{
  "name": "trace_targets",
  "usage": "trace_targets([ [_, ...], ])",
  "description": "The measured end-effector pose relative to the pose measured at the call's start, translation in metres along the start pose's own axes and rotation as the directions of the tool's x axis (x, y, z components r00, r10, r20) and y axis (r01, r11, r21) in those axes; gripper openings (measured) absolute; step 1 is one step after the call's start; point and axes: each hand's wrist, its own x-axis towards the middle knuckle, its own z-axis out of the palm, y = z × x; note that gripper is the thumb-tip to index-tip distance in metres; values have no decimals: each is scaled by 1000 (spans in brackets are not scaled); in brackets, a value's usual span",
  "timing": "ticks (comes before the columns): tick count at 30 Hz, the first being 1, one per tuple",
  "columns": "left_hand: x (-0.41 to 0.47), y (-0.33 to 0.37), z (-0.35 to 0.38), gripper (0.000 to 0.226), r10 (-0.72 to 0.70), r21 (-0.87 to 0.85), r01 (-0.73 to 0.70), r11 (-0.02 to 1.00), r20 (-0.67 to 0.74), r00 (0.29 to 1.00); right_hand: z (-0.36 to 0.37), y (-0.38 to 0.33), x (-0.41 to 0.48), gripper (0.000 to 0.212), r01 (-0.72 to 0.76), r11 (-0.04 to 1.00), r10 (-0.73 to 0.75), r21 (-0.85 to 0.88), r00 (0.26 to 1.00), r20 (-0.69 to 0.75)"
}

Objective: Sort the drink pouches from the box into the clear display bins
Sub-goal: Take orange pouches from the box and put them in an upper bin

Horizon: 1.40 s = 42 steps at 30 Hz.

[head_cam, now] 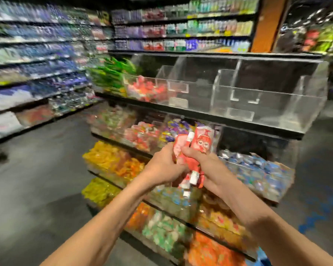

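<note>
A bunch of red drink pouches [201, 143] with white screw caps is held between both hands, in front of a tiered rack of clear display bins [258, 93]. The left side of the bunch is gripped by the left hand [161, 165] and the right side by the right hand [208, 166]; the fingers of both are curled tightly into the foil. Some pouches are pointed up out of the grip, and a cartoon face is shown on the uppermost one. Others are hung below the grip with their caps turned downward.

Above and beyond the grip the top row of bins is seen, divided by transparent walls. Up and to the left of the grip, one bin of that row is filled with more red pouches [146, 89], and green pouches [112, 77] are stacked further left still. Just behind the grip a bin of purple pouches [174, 128] is partly hidden by the held bunch. To the right of the grip, blue pouches [258, 169] are piled in a lower bin; to the left, orange and yellow pouches [112, 160] are kept. Beneath the forearms, pale green pouches [161, 229] can be made out. Far to the left, shelves of bottles [37, 54] are blurred.
</note>
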Motion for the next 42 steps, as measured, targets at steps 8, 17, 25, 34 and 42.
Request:
trace_targets([
  [8, 37, -82, -130, 9, 87, -300, -89, 950, -21, 996, 119, 26, 85, 35, -81, 991, 74, 109, 995, 59],
  [17, 120, -109, -176, 46, 29, -106, -59, 993, -269, 963, 167, 8, 174, 61, -39, 996, 32, 86, 996, 81],
  [25, 213, -111, -213, 41, 169, -2, -177, 984, -292, 941, 188, -26, 275, 56, 84, 996, -86, 24, 992, 93],
  [34, 304, -118, -242, 29, 289, -151, -348, 925, -313, 905, 188, -68, 359, 73, 147, 981, -158, 123, 984, 82],
  [42, 402, -119, -289, 73, 392, -292, -402, 868, -97, 915, 205, -104, 409, 46, 187, 973, -196, 137, 979, 60],
])
